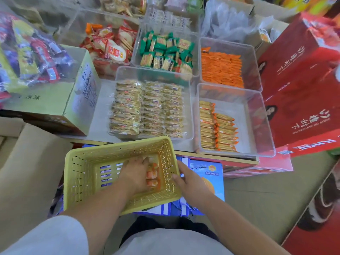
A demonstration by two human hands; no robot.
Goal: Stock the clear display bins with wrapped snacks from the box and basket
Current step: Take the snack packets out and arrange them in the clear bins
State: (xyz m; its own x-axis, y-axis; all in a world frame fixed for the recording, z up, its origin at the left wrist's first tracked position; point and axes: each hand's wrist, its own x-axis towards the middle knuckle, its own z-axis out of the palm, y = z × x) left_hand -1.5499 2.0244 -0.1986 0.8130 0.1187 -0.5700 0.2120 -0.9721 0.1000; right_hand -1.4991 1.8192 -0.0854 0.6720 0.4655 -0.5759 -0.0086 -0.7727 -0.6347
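Observation:
A yellow plastic basket [82, 173] sits tilted in front of me on blue boxes. My left hand [135, 173] reaches down inside it and its fingers curl over a few orange-and-gold wrapped snacks [152, 174] at the basket's right end. My right hand [187, 179] grips the basket's right rim from outside. Beyond the basket stand clear display bins: one [257, 126] at the right is partly filled with rows of gold-and-orange packs [215, 131], one in the middle [152, 70] holds pale yellow packs [147, 109].
Farther bins hold orange packs [220, 69], green-and-gold packs [165, 50] and red round crackers [112, 45]. A green carton [73, 100] with a bag of mixed snacks [27, 52] stands at the left. Red cartons [303, 85] crowd the right. Blue boxes [207, 172] lie under the basket.

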